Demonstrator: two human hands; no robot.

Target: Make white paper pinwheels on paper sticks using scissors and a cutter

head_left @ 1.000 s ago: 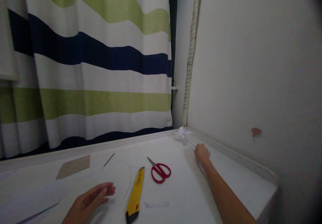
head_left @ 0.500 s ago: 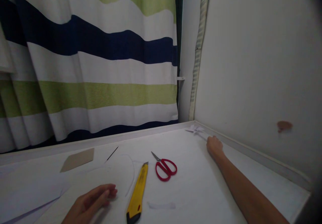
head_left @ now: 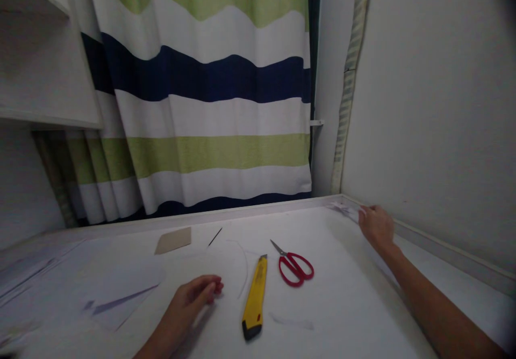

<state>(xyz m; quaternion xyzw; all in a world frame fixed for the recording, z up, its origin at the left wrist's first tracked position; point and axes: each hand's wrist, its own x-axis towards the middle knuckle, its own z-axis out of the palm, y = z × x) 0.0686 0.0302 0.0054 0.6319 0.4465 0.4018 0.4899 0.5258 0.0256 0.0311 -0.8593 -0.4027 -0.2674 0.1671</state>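
Note:
My left hand (head_left: 197, 294) rests low over the white table with its fingers loosely curled and nothing in them. To its right lies a yellow utility knife (head_left: 255, 300) with a black end. Beyond that is a pair of scissors (head_left: 295, 268) with red handles, its blades pointing away. At the far right corner my right hand (head_left: 377, 224) is closed on white paper scraps (head_left: 344, 208), which stick out to the left of its fingers; they are blurred. A thin curved white strip (head_left: 245, 265) and a small translucent white strip (head_left: 292, 322) lie near the knife.
A grey-brown card (head_left: 173, 240) and a thin black stick (head_left: 215, 236) lie toward the back. White paper sheets (head_left: 133, 273) cover the left side. A raised rim (head_left: 250, 213) borders the table, with a striped curtain (head_left: 226, 117) behind and a wall (head_left: 435, 106) at right.
The view has swung left, so things appear shifted right, and a shelf now shows at left. My right hand remains by the corner with the scraps, now blurred and closer to its fingers.

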